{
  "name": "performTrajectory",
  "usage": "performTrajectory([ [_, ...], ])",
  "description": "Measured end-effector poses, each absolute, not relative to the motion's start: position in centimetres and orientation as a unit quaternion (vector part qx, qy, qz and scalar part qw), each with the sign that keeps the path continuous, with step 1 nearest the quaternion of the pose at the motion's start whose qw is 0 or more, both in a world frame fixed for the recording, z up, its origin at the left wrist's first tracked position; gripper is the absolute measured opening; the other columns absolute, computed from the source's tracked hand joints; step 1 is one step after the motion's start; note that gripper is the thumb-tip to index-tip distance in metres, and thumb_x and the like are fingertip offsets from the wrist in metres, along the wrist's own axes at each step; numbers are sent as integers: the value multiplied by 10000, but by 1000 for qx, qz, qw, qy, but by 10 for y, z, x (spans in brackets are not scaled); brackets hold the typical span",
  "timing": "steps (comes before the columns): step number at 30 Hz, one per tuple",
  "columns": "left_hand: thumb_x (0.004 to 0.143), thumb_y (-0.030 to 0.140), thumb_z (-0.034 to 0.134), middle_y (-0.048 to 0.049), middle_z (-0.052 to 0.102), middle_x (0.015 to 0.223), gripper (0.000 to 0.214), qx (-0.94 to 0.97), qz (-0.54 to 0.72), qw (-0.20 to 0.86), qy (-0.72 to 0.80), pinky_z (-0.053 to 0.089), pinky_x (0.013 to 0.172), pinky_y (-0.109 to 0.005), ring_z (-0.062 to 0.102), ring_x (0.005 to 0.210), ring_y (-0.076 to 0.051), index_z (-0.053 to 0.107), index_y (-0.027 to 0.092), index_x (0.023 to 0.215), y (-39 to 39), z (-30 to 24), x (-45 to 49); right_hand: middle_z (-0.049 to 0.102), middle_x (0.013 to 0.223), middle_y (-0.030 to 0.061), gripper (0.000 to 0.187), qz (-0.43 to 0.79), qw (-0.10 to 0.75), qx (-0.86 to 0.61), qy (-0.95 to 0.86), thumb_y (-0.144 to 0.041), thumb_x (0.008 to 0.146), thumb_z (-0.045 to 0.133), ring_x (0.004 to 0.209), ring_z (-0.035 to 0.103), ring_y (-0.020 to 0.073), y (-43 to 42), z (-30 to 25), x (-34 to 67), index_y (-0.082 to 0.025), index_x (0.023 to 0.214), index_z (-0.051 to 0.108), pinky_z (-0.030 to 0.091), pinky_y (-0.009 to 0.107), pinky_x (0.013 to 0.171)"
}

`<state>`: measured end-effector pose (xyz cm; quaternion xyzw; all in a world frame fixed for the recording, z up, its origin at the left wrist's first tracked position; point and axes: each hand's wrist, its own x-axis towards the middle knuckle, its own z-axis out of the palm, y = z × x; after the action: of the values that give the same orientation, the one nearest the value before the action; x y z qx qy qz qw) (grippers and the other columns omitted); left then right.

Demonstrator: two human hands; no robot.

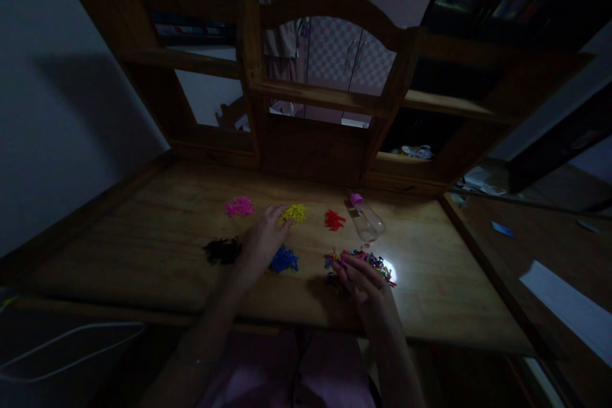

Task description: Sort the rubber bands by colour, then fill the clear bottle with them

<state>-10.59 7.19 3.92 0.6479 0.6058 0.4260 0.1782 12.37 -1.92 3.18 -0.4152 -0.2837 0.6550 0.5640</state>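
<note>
On a wooden desk (157, 248) lie small sorted heaps of tiny plastic pieces: pink (239, 206), yellow (295, 212), red (333, 220), black (222, 250) and blue (284, 260). My left hand (264, 236) reaches to the yellow heap, its fingertips touching the heap's left edge; whether they pinch a piece is too dark to tell. My right hand (359, 275) rests, fingers curled, on a mixed multicoloured heap (370, 260) beside a bright light spot. A clear plastic bottle (366, 220) with a pink cap lies on its side behind the mixed heap.
A wooden shelf unit (329, 95) rises at the desk's back edge, with white clutter (418, 151) in a lower cubby. A white wall (57, 140) stands left. Papers (564, 303) lie on the floor to the right. A white cable (71, 344) loops at lower left.
</note>
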Motion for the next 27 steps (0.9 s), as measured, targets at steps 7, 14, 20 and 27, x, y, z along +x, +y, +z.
performTrajectory([
  [7,839,357,616,-22,713,969,198,670,404,417,462,520,829,-266,666,895,-168,720,240,962,9,52,-55,732,986,86,308,608,522,-468,-373,-334,761,748,943,690,242,-20,31,118,-190,1027,687,528,379,890],
  [14,788,244,662,-28,713,793,88,647,427,382,503,524,726,-256,664,770,-168,744,224,760,1,43,-53,737,864,65,300,530,502,-522,-441,-369,720,771,807,705,234,-23,31,108,-200,942,658,563,356,756],
  [20,850,328,593,-11,709,891,150,654,431,251,569,501,794,-263,654,855,-167,721,251,834,-6,45,-96,740,885,69,278,544,500,-517,-432,-377,726,765,829,712,237,-26,35,99,-203,923,672,562,357,783],
  [27,866,473,513,-37,684,1045,320,569,430,67,698,474,909,-351,624,965,-218,694,235,982,-11,21,-195,738,942,94,306,648,501,-443,-364,-348,695,798,897,703,237,-23,39,97,-196,942,701,554,347,808],
])
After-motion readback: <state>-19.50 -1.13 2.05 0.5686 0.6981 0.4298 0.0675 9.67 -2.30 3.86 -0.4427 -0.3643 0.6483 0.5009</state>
